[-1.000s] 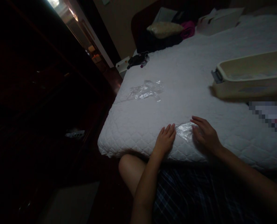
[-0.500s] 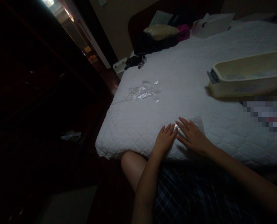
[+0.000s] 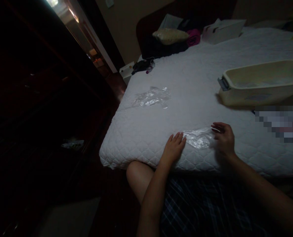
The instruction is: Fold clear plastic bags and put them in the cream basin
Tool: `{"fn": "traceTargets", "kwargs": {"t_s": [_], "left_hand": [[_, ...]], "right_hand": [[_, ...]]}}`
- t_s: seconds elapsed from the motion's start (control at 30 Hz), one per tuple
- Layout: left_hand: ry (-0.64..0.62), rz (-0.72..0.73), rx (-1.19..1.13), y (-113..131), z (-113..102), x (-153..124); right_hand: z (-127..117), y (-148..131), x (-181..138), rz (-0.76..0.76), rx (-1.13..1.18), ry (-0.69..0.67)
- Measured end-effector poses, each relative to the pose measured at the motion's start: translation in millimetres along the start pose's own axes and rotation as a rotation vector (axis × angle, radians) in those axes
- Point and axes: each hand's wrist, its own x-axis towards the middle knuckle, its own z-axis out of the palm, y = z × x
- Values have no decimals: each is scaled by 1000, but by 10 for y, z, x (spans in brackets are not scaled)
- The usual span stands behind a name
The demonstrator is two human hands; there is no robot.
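Left hand: fingers extended flat, gripping nothing;
Right hand: fingers curled, grip unclear;
Clear plastic, lower centre: may slip if pressed lightly.

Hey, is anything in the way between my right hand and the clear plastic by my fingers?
Nothing visible: your right hand is at the right end of the clear plastic, though touch is unclear. Your left hand is at the opposite end. The bin sits farther back, off to the right.

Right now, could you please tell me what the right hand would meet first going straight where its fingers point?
The right hand would likely meet the shiny, clear plastic sheet first, though depth looks unclear.
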Motion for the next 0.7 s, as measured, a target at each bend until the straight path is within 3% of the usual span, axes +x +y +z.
{"fn": "traceTargets", "kwargs": {"t_s": [0.2, 0.4, 0.53, 0.6, 0.7], "left_hand": [[16, 8, 18, -2, 14, -3], [-8, 8, 18, 3, -5, 6], [-12, 10, 22, 8, -24, 11], [-10, 11, 27, 9, -30, 11], [-18, 9, 40, 8, -39, 10]], "right_hand": [[28, -69, 3, -50, -73, -42], [-98, -173, -1, -348, -400, -288], [-76, -149, -34, -471, -618, -397], [-42, -164, -49, -502, -656, -407], [0, -255, -60, -545, -600, -317]]}}
